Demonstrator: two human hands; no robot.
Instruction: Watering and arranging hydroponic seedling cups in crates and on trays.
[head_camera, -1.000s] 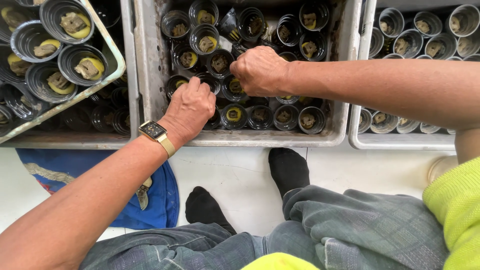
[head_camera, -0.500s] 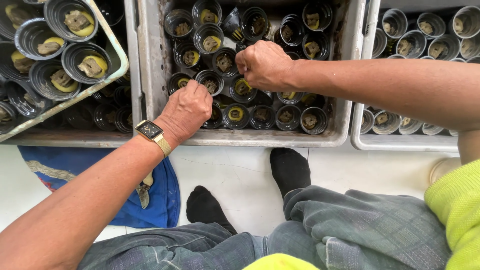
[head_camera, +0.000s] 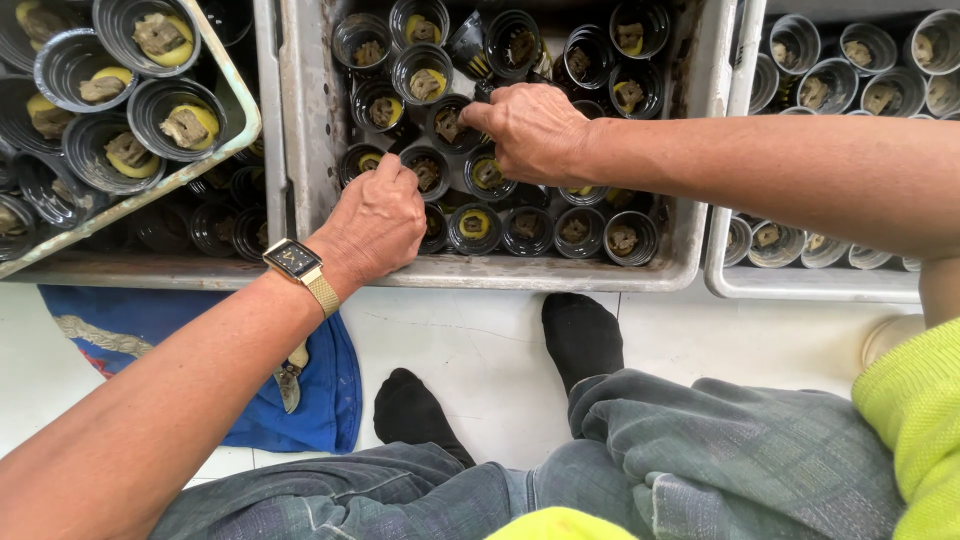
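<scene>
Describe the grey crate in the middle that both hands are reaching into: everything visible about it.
The grey crate is a rectangular, scuffed and stained tub that looks like plastic, resting on a pale tiled floor between two similar crates. It is packed with small dark round cups, standing upright, most holding a brownish lump on a yellow disc. The left hand rests over the cups by the near rim; the right hand pinches at a cup near the centre.

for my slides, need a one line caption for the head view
Left hand and right hand reach among small dark cups in a grey tray.
</scene>
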